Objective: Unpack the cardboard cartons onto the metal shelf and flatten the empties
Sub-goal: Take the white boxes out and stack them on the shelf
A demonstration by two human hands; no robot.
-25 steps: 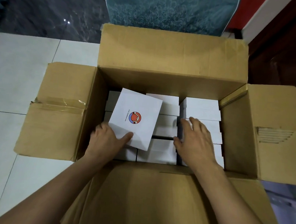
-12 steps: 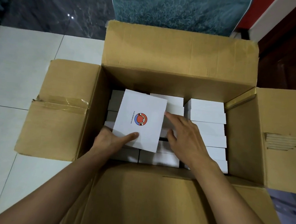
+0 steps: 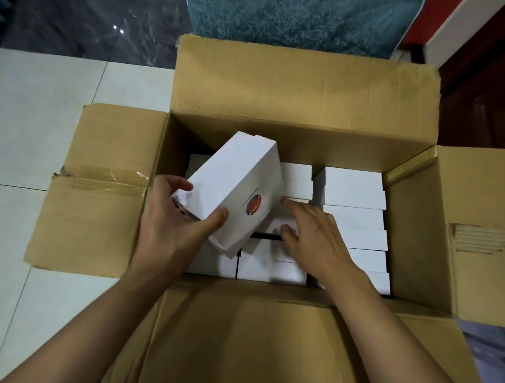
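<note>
- Head view: an open cardboard carton [image 3: 306,84] sits on the tiled floor [image 3: 41,116], all four flaps folded outward.
- Inside the carton, packed white boxes [image 3: 354,192] stand in tight rows and fill most of it.
- The left hand [image 3: 171,224] grips one white box [image 3: 237,184], thumb on its logo face and fingers curled round the near end. The box is tilted and raised above the carton's left rows.
- The right hand [image 3: 317,234] reaches into the carton's middle row with fingers extended, touching the box tops — not closed round any.
- Step in hand, as I judge it: early unpacking, with the carton mostly full.
- Next move: pinch a second box free of its snug row, then carry both to the metal shelf — which is not in view.
</note>
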